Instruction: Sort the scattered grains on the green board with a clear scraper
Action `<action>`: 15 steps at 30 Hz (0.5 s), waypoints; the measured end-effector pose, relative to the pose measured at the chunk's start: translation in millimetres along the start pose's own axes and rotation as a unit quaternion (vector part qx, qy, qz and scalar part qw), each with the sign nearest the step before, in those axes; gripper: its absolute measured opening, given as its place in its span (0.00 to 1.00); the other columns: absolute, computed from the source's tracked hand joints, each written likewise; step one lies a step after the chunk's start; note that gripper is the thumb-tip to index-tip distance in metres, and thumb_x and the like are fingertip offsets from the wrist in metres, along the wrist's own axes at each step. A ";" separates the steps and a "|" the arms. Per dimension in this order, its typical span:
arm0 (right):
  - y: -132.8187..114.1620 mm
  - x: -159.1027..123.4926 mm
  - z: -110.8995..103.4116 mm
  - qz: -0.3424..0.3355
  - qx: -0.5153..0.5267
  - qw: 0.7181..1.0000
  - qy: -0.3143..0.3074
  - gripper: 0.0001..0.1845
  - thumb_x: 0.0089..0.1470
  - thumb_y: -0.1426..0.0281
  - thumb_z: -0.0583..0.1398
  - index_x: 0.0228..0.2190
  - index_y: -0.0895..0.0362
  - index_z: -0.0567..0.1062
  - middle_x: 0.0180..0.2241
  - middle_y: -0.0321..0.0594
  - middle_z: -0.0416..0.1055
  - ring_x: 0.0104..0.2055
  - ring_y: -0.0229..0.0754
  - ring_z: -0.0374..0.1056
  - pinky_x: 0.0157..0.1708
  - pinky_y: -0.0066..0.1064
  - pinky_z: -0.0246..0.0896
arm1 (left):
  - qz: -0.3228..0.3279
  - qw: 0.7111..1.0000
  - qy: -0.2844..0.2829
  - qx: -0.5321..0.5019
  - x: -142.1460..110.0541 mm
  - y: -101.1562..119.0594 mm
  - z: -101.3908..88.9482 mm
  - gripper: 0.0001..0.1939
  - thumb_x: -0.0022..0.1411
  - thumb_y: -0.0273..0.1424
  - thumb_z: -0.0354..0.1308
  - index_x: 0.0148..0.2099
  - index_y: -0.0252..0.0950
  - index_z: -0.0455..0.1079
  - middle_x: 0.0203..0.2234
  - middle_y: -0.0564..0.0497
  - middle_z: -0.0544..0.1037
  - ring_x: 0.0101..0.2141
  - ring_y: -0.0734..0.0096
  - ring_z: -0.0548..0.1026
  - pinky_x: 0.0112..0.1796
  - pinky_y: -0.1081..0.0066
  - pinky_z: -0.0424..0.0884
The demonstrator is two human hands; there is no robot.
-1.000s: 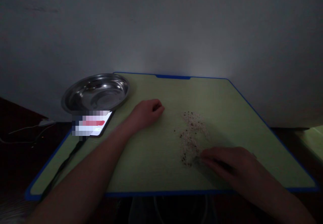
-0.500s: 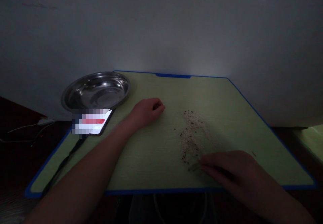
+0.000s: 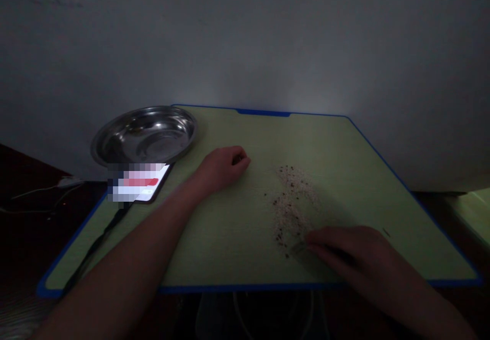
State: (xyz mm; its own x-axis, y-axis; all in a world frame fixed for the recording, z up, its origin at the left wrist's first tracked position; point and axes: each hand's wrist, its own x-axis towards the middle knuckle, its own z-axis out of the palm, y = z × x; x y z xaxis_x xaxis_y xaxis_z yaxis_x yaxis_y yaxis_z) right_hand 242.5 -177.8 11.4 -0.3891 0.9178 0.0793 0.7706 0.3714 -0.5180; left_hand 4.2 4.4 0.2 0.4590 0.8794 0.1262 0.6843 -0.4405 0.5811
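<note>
Spread over the green tabletop is a loose patch of small pale grains [image 3: 291, 216] with several dark bits mixed in. My right hand [image 3: 356, 253] is at the near right edge of that patch, thumb and fingers pinched together. A thin greyish tool [image 3: 298, 249] sticks out from the fingertips; it is too dim and blurred to name. Just left of its tip lies a single dark bit [image 3: 287, 256]. My left hand [image 3: 225, 166] rests on the table left of the grains, fingers curled closed; whatever may be inside them is hidden.
At the back left stands a shiny metal basin [image 3: 161, 147]. In front of it lies a lit phone [image 3: 147, 193], partly pixelated, with a dark strap [image 3: 103, 238] running toward me. The table has a blue rim [image 3: 245, 288]. A small dark sliver [image 3: 386, 233] lies right of my hand.
My right hand and the tool have shifted slightly right. A dark bit now shows near the tool's tip, where the tip was before. My left hand stays put.
</note>
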 end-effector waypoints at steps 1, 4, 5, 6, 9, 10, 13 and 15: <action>0.2 0.9 0.1 -0.001 0.000 1.000 -0.005 0.15 0.63 0.67 0.53 0.36 0.51 0.80 0.35 0.38 0.82 0.32 0.41 0.78 0.30 0.30 0.71 | 0.001 1.000 -0.001 0.004 0.2 -0.3 0.1 0.11 0.60 0.35 0.51 0.30 0.36 0.69 0.23 0.52 0.73 0.25 0.71 0.67 0.27 0.70 0.58; -0.8 2.4 -0.1 -0.010 -0.004 1.000 -0.028 0.14 0.63 0.67 0.53 0.36 0.51 0.80 0.36 0.38 0.82 0.33 0.41 0.78 0.30 0.31 0.72 | 0.005 1.000 -0.001 0.006 0.7 -0.8 0.3 0.11 0.60 0.36 0.51 0.30 0.36 0.69 0.23 0.52 0.73 0.25 0.71 0.67 0.27 0.70 0.57; -1.4 2.5 -0.6 -0.015 -0.006 0.999 -0.034 0.14 0.63 0.67 0.54 0.37 0.51 0.80 0.36 0.37 0.82 0.33 0.41 0.78 0.31 0.31 0.72 | 0.006 1.000 0.000 0.004 0.8 -0.6 0.3 0.11 0.60 0.35 0.51 0.30 0.36 0.69 0.23 0.52 0.73 0.25 0.71 0.67 0.27 0.70 0.57; -2.1 2.3 -1.2 -0.019 -0.008 0.999 -0.038 0.14 0.62 0.68 0.54 0.37 0.50 0.80 0.36 0.37 0.82 0.33 0.41 0.78 0.31 0.31 0.71 | 0.006 1.000 0.001 0.003 0.8 -0.3 0.3 0.11 0.60 0.35 0.51 0.29 0.36 0.69 0.23 0.52 0.73 0.25 0.71 0.67 0.27 0.70 0.58; -3.2 1.3 -3.0 -0.019 -0.011 0.999 -0.035 0.14 0.62 0.68 0.54 0.36 0.49 0.80 0.36 0.36 0.82 0.32 0.41 0.78 0.30 0.30 0.71 | 0.003 1.000 0.002 0.003 0.6 0.7 0.1 0.10 0.60 0.34 0.52 0.29 0.36 0.69 0.23 0.52 0.73 0.25 0.71 0.67 0.28 0.70 0.58; -3.3 0.9 -3.2 -0.019 -0.012 0.999 -0.034 0.14 0.62 0.67 0.54 0.37 0.49 0.80 0.36 0.37 0.82 0.32 0.41 0.78 0.30 0.30 0.71 | 0.002 1.000 0.001 0.003 0.5 0.9 0.0 0.11 0.60 0.34 0.52 0.29 0.36 0.69 0.23 0.52 0.72 0.25 0.71 0.67 0.28 0.70 0.58; -3.1 -0.1 -2.3 -0.014 -0.011 0.999 -0.046 0.14 0.63 0.66 0.53 0.37 0.49 0.80 0.35 0.35 0.81 0.32 0.40 0.77 0.31 0.31 0.71 | 0.004 1.000 0.001 0.002 0.3 0.7 0.3 0.11 0.60 0.35 0.52 0.29 0.36 0.69 0.23 0.52 0.72 0.25 0.71 0.67 0.28 0.70 0.57; -3.3 -0.9 -1.1 -0.012 -0.008 0.999 -0.051 0.14 0.63 0.66 0.53 0.38 0.49 0.79 0.34 0.35 0.81 0.31 0.40 0.77 0.31 0.32 0.71 | 0.005 1.000 0.002 0.003 0.3 0.3 0.7 0.11 0.60 0.35 0.52 0.29 0.35 0.69 0.23 0.52 0.72 0.25 0.72 0.67 0.28 0.70 0.57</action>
State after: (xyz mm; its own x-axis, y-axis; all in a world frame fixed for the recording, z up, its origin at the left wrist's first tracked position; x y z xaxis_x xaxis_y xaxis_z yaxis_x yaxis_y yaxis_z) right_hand 240.9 -179.8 13.9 -0.4568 0.8896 0.0035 0.7678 0.3962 -0.5035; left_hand 4.9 4.4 -0.2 0.4637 0.8756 0.1356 0.6835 -0.4508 0.5741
